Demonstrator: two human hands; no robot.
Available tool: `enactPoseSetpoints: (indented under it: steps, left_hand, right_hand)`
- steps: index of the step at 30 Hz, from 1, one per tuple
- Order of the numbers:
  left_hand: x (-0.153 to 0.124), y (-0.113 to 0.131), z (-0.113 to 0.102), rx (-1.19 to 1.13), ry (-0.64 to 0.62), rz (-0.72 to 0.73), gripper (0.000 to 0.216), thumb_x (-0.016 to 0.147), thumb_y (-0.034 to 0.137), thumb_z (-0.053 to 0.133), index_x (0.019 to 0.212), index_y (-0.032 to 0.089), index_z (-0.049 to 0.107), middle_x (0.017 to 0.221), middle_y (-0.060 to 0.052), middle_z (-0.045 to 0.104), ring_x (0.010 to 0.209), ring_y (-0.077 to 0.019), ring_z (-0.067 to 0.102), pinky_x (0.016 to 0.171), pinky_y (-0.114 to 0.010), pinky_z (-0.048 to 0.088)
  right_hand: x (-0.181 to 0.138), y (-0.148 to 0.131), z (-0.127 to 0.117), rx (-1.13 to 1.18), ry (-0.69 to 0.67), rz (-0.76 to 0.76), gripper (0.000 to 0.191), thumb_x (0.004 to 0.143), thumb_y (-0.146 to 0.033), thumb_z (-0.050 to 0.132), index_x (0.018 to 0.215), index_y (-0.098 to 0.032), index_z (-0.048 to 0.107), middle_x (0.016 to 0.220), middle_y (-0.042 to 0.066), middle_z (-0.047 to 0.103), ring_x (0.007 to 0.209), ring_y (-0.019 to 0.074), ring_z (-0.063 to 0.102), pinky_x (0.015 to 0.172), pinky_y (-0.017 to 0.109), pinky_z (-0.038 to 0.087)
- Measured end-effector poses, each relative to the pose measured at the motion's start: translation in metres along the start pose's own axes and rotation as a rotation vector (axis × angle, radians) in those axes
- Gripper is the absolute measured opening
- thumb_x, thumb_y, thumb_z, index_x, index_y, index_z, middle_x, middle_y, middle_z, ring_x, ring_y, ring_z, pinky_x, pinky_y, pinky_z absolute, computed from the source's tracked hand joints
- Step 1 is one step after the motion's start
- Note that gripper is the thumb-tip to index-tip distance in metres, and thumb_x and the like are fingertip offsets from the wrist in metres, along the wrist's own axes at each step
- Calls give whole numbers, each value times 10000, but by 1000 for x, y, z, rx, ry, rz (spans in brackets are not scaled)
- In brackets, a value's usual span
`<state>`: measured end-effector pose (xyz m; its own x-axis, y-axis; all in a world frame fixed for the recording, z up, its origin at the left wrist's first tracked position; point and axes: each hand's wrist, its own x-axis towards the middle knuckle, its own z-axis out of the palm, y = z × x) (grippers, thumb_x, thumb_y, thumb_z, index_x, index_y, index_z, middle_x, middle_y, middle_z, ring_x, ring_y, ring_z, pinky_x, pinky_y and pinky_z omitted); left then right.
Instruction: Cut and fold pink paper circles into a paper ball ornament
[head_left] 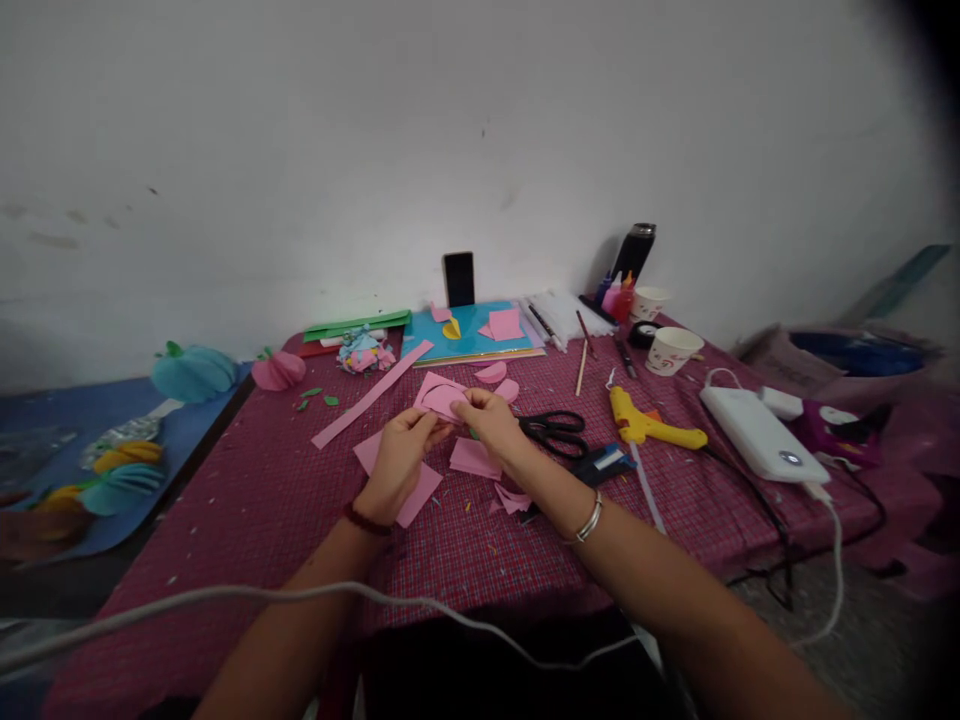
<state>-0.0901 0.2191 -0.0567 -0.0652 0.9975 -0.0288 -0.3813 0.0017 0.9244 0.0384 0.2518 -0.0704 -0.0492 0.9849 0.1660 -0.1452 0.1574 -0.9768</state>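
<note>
Hands: left hand (pixel 405 450) and right hand (pixel 491 420) together, both pinching pink paper (pixel 441 394) | Place: over the surface (pixel 251 490), between near and far edges | Hidden: paper's lower edge, under the grip; blades of scissors (pixel 551 432), behind right hand

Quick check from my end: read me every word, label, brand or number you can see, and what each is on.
None can be read.
Front paper cup: red marks, too small.
Rear paper cup: marks, too small.
White power bank: small round display, too blurred.
</note>
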Motion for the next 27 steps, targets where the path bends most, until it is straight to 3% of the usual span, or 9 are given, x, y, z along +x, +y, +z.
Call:
enactPoseSetpoints:
  steps: [8, 19, 27]
  left_hand:
    - [-1, 3, -1, -42, -26, -9, 113, 541, 140, 759, 633, 119, 696, 689, -32, 692, 690, -137, 656, 776, -290, 539]
    - [-1, 1, 0, -74, 32, -20, 218, 579, 257, 813, 627, 114, 656, 674, -34, 686, 671, -133, 659, 723, -279, 554]
    - [-1, 2, 2, -63, 43, -21, 224, 554, 222, 828, 614, 110, 644, 669, -18, 675, 654, -115, 647, 744, -278, 545]
  right_hand:
    - [1, 2, 1, -70, 9, -14, 254, 669, -364, 589, 546, -199, 438, 523, -76, 385, 511, 87, 333, 506, 236, 254]
    - [-3, -2, 5, -130, 15, -31, 285, 660, -379, 588, 525, -208, 404, 514, -79, 338, 510, 88, 290, 501, 241, 225]
    - [-3, -4, 7, -153, 13, -50, 276, 666, -376, 580, 534, -209, 404, 529, -73, 345, 533, 96, 301, 514, 245, 245]
